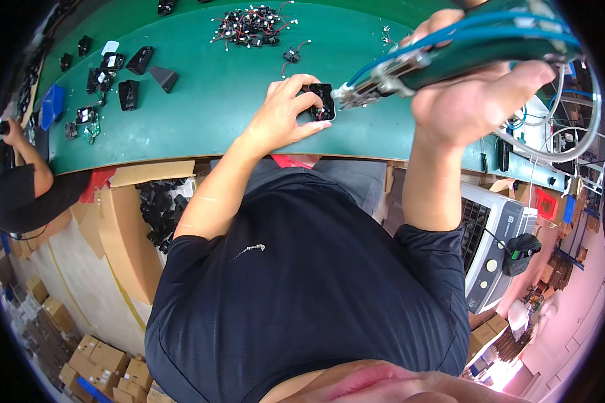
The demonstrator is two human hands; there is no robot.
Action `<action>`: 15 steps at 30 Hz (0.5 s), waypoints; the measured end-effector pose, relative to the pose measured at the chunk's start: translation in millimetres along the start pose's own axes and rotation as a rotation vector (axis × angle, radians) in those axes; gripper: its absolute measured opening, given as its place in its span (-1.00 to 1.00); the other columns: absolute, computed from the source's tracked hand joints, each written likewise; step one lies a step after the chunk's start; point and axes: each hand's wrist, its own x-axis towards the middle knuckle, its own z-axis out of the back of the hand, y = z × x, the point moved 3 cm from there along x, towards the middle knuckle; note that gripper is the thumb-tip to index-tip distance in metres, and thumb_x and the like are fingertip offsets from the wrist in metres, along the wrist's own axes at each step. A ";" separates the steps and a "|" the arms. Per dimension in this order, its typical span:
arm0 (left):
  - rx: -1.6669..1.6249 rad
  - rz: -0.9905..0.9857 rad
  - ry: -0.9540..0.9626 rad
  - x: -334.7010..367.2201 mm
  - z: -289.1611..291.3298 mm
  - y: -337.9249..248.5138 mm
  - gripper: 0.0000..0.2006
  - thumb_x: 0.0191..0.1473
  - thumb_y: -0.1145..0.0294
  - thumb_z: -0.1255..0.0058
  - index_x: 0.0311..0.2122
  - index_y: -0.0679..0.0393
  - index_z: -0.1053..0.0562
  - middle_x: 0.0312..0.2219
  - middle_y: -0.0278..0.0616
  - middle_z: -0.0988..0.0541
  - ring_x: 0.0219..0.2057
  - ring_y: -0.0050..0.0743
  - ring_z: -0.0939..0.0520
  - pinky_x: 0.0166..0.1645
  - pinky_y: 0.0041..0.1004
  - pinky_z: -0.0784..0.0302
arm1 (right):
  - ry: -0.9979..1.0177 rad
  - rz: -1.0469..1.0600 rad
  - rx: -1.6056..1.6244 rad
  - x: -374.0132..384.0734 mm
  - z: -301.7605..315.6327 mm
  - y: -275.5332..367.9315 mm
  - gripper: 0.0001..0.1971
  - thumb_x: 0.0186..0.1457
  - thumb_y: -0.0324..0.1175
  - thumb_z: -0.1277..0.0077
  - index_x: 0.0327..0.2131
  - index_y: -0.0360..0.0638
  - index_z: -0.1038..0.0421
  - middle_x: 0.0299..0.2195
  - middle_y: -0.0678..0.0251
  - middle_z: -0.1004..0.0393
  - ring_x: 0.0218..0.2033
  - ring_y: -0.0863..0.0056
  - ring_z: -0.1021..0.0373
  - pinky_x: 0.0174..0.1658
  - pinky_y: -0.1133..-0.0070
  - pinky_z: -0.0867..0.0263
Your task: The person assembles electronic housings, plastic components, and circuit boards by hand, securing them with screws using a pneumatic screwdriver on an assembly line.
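Note:
Near the front edge of the green table, my left hand [286, 113] is closed on a small black plastic housing [324, 101], which lies open side up. Small parts, one reddish, show inside it. My right hand [460, 101] is wrapped round a power screwdriver [444, 62] with blue air hoses. Its metal nose points left and down, and the tip is close to the right side of the housing. Whether the tip touches the housing I cannot tell.
A heap of small black parts with red wires [250, 27] lies at the back. Black housings [128, 95] and a blue bin [52, 107] are at left, near a co-worker's arm [37, 161]. A grey hose [585, 144] loops at right. Below the table stands a cardboard box [124, 235].

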 end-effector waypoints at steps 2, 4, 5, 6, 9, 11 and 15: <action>0.002 -0.021 -0.003 3.3 0.9 -1.3 -0.62 -0.08 0.13 -0.42 -0.20 0.08 -0.57 0.08 -0.14 -0.46 0.06 -0.10 -0.49 0.13 -0.22 -0.33 | -0.216 -0.167 -0.164 -20.5 7.1 -13.5 -0.22 0.41 0.30 0.51 0.03 -0.37 -0.30 -0.57 0.24 -0.41 -0.67 0.51 -0.39 -0.69 0.62 -0.34; 0.005 -0.035 -0.008 3.6 1.0 -2.9 -0.60 -0.07 0.12 -0.42 -0.18 0.10 -0.58 0.08 -0.14 -0.46 0.06 -0.10 -0.49 0.13 -0.23 -0.33 | -0.258 -0.271 -0.048 -40.2 23.9 -30.8 -0.07 0.31 0.46 0.55 -0.01 -0.40 -0.33 -0.60 0.26 -0.42 -0.66 0.51 -0.40 -0.69 0.66 -0.36; 0.001 -0.032 -0.003 3.7 0.6 -1.9 -0.59 -0.08 0.11 -0.43 -0.17 0.11 -0.58 0.08 -0.13 -0.45 0.06 -0.10 -0.49 0.13 -0.22 -0.33 | -0.279 -0.445 -0.100 -47.0 31.3 -25.1 0.10 0.11 0.66 0.51 0.02 -0.40 -0.31 -0.51 0.15 -0.46 -0.52 0.36 -0.40 -0.37 0.47 -0.40; -0.004 -0.030 0.005 3.7 -0.5 -1.4 -0.57 -0.09 0.11 -0.43 -0.16 0.12 -0.59 0.08 -0.12 -0.45 0.06 -0.10 -0.49 0.13 -0.22 -0.34 | -0.281 -0.446 -0.101 -49.6 30.9 -28.6 0.10 0.11 0.66 0.51 0.02 -0.40 -0.31 -0.51 0.15 -0.46 -0.52 0.36 -0.40 -0.37 0.47 -0.40; -0.009 -0.030 -0.029 1.8 -0.3 -0.2 -0.55 -0.11 0.12 -0.45 -0.16 0.14 -0.58 0.08 -0.11 -0.45 0.06 -0.10 -0.49 0.13 -0.21 -0.34 | -0.321 -0.412 -0.244 -55.2 27.6 -33.0 0.20 0.01 0.74 0.60 0.02 -0.42 -0.31 -0.60 0.16 -0.42 -0.59 0.38 -0.38 -0.45 0.52 -0.36; -0.018 -0.025 -0.015 1.9 -0.1 0.8 -0.54 -0.11 0.12 -0.45 -0.16 0.15 -0.58 0.08 -0.10 -0.45 0.06 -0.10 -0.49 0.13 -0.22 -0.33 | -0.326 -0.399 -0.242 -58.5 27.9 -37.2 0.20 0.02 0.74 0.61 0.01 -0.42 -0.31 -0.60 0.16 -0.42 -0.60 0.38 -0.38 -0.46 0.52 -0.36; -0.057 -0.020 -0.033 2.2 -0.2 -0.5 -0.62 -0.10 0.12 -0.43 -0.24 0.10 -0.58 0.06 -0.14 -0.47 0.04 -0.11 -0.50 0.12 -0.21 -0.31 | -0.204 -0.392 -0.172 -61.5 35.0 -36.3 0.19 0.02 0.73 0.61 0.01 -0.42 -0.31 -0.60 0.15 -0.42 -0.60 0.37 -0.38 -0.46 0.53 -0.36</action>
